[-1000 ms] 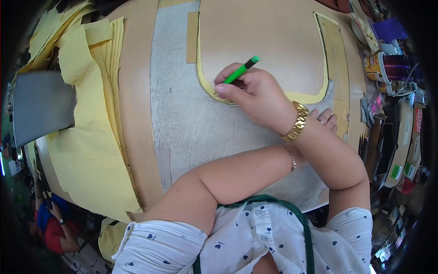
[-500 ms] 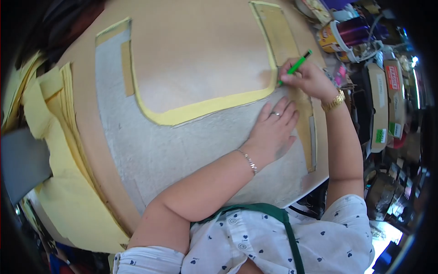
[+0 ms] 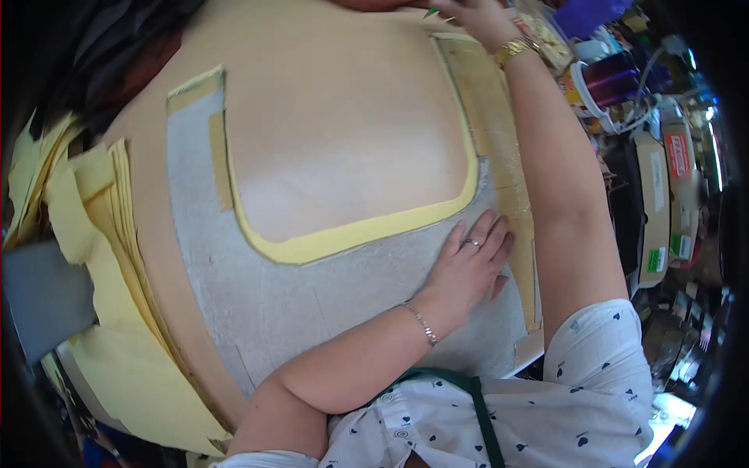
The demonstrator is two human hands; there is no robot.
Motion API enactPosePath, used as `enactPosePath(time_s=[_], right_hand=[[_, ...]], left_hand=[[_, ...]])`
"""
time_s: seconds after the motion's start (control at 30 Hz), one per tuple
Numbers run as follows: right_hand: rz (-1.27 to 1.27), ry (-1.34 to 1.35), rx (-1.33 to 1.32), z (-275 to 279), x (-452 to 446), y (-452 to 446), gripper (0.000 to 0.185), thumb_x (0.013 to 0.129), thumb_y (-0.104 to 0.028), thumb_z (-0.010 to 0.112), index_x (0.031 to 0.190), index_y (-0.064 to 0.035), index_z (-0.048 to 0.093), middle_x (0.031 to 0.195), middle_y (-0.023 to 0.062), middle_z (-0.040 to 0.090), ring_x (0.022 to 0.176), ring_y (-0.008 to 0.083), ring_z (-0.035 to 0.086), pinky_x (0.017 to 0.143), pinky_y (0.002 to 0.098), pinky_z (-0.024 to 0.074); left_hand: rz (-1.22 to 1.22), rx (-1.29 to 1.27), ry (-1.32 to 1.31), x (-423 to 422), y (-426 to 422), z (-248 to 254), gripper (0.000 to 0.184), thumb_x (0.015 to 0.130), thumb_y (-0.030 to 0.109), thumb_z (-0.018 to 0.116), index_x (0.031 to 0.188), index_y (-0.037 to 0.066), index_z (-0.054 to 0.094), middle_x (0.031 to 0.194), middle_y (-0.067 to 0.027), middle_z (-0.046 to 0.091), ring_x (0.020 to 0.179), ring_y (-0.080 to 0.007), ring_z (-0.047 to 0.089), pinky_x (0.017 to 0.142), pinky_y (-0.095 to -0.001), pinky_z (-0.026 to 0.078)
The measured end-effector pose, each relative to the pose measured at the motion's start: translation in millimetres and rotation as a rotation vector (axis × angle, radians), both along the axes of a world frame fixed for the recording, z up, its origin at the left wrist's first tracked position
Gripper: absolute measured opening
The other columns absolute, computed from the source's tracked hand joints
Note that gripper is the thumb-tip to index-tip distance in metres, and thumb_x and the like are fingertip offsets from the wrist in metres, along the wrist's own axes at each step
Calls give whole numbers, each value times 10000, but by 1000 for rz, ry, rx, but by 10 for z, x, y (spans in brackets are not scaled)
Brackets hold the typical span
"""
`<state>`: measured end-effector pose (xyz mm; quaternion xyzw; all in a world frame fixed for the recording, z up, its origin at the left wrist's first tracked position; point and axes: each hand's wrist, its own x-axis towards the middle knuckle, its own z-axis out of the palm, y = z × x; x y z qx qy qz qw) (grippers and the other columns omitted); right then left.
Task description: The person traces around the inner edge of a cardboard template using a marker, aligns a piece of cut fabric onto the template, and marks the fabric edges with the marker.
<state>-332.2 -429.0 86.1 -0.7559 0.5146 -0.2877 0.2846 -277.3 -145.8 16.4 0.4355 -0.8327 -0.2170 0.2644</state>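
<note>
The right hand has been moved from the inner corner of the U-shaped grey template to just beyond its right leg's far end. Green pen is pinched at the fingertips, mostly hidden near the frame top; contact with the inner edge is judged broken. Template is laid on the table, still covered at lower right by the left hand, fingers loosely spread; position judged kept.

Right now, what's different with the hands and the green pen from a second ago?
The right hand moved across from the lower-left inner curve of the grey template, then farther off to its top right end. That hand still holds the green pen, mostly hidden now. The left hand stays on the template.
</note>
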Motion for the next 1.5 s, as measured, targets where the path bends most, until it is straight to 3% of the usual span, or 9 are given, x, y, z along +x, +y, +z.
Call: enactPosePath(time_s=[0.2, 0.27, 0.63, 0.77, 0.83, 0.93, 1.07, 1.33, 1.5], right_hand=[[414, -390, 290, -376, 627, 1470, 117, 806, -150, 561, 822, -42, 518, 691, 1, 518, 642, 68, 478, 590, 225, 406], [550, -331, 332, -419, 855, 1930, 133, 790, -152, 573, 786, -28, 524, 617, 21, 498, 577, 97, 480, 546, 258, 409], [648, -58, 113, -410, 1006, 2309, 133, 742, -146, 586, 738, -33, 514, 694, 102, 552, 716, 268, 523, 677, 340, 412], [504, 147, 89, -210, 204, 2083, 123, 741, -134, 588, 756, -31, 524, 697, 96, 541, 696, 253, 511, 683, 322, 410], [442, 131, 385, -155, -239, 1847, 103, 771, -109, 574, 757, -32, 508, 698, 23, 525, 671, 120, 493, 648, 246, 399], [372, 164, 557, -185, -673, 1378, 110, 783, -127, 578, 799, -44, 507, 726, -3, 537, 710, 83, 503, 669, 237, 399], [297, 376, 168, -149, -548, 725, 122, 805, -162, 567, 821, -61, 501, 759, -30, 512, 710, 48, 458, 662, 212, 383], [-6, -566, 180, -418, -249, -200, 115, 828, -141, 534, 790, -46, 482, 655, 9, 530, 594, 91, 505, 544, 217, 420], [-278, -567, -167, -764, -441, -213, 190, 823, -218, 544, 725, -63, 494, 637, -5, 509, 557, 76, 454, 508, 221, 380]], left_hand=[[-105, 83, -70, -14, 46, -123, 499, 754, 305, 497, 1190, 79, 408, 1296, -85, 315, 1230, -186, 238, 975, -446, 187], [-82, 426, 409, -83, -3, -132, 436, 781, 272, 471, 1158, 58, 420, 1260, -96, 356, 1201, -225, 273, 971, -431, 214], [55, -112, 65, -133, 55, -295, 502, 797, 319, 386, 1218, 47, 358, 1280, -120, 350, 1232, -264, 250, 989, -460, 188], [-39, 415, 508, -367, 21, -456, 500, 768, 298, 466, 1198, 57, 385, 1253, -109, 365, 1207, -245, 282, 984, -437, 190], [-43, 50, 29, -11, 27, -111, 515, 746, 286, 513, 1194, 65, 389, 1245, -98, 364, 1199, -231, 286, 980, -427, 191], [-11, 42, 53, 11, 27, -48, 521, 714, 292, 551, 1169, 79, 416, 1247, -67, 357, 1213, -207, 257, 973, -416, 191], [-4, 23, 28, 12, 19, -13, 501, 706, 319, 554, 1143, 100, 444, 1235, -44, 368, 1204, -190, 269, 961, -402, 197], [-1, 2, -17, -7, -35, 54, 442, 683, 306, 574, 1077, 117, 504, 1211, -27, 397, 1191, -174, 290, 937, -392, 212], [-68, 62, -8, 42, -164, 136, 239, 708, 195, 547, 918, 82, 561, 1143, -64, 457, 1135, -212, 371, 867, -412, 319]])
